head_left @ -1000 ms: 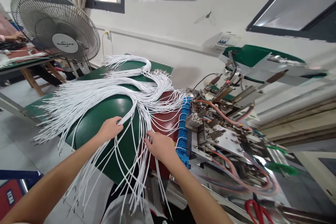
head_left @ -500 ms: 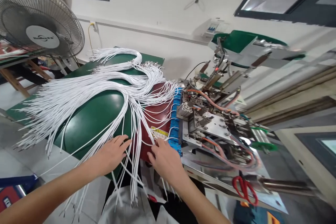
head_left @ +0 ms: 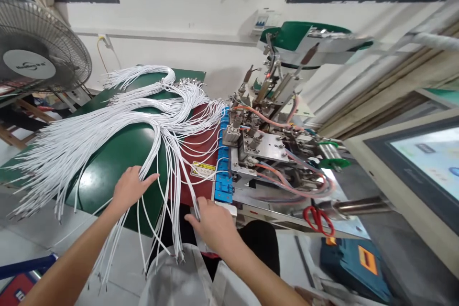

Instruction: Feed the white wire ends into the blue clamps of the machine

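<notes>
A large spread of white cables [head_left: 89, 138] with small metal ends lies over the green tabletop [head_left: 96, 186], and part of it hangs off the front edge. My left hand [head_left: 132, 187] rests against the hanging bundle, its thumb stretched out to the right and nothing visibly gripped. Beside the blue fixture [head_left: 223, 167], my right hand [head_left: 215, 224] is closed on a thin bunch of white cables [head_left: 190, 186] running down from the pile. Its fingertips are partly hidden. Several single cables loop from the pile into the blue fixture.
Right of the fixture stands a metal machine [head_left: 265, 148] with orange hoses. Red-handled scissors [head_left: 318, 220] hang at its front edge. A screen [head_left: 426, 153] is at the far right, a fan [head_left: 39, 52] at the left. A yellow warning label [head_left: 203, 170] marks the red surface.
The view has shifted right. My left hand has moved away from my right hand, its thumb now spread. My right hand has come down below the blue fixture with a bunch of cables in it.
</notes>
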`<state>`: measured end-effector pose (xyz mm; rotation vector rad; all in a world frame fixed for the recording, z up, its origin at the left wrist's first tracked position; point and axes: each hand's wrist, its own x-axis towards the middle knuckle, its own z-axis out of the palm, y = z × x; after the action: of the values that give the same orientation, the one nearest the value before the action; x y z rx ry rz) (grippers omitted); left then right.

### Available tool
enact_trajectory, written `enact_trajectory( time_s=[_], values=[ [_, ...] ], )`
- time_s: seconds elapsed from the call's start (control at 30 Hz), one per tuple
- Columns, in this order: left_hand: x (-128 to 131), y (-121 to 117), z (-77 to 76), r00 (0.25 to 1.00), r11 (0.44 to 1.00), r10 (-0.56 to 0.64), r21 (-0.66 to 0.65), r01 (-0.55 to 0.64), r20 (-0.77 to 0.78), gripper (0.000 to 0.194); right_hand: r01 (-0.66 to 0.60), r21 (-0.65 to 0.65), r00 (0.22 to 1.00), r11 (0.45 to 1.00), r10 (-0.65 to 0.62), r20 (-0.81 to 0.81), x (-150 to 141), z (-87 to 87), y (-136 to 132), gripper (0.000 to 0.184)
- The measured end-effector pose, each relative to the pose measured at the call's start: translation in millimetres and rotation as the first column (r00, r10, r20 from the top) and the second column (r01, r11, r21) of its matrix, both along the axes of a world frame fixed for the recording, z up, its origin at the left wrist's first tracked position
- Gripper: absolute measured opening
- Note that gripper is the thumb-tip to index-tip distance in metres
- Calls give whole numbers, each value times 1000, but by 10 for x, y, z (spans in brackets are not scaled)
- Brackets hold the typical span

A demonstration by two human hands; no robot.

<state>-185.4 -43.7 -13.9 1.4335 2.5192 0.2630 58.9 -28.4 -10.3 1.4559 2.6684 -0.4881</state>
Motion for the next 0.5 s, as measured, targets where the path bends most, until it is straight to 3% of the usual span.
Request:
enact_trajectory(
  time_s=[0.07,0.13,0.23,0.4,0.5],
  values=[
    [193,69,-3,998,1000,9,-6,-9,55,55,-50,-17,999,999,50,-7,-88,-59,-89,29],
    [410,105,-20,980,991,12,127,-38,200,41,-84,-48,996,995,82,-36,-147,-149,-182,47],
    [663,137,-73,955,979,-27,202,-35,296,27,-89,-122,987,989,71,-141,-161,-289,-274,66],
    [879,168,-180,882,940,-57,324,-111,467,34,-17,-270,866,963,-121,-486,-6,-320,-284,66],
    [962,103,-203,832,919,-86,367,-147,548,39,45,-278,809,959,-199,-554,149,-269,-293,62]
  ],
)
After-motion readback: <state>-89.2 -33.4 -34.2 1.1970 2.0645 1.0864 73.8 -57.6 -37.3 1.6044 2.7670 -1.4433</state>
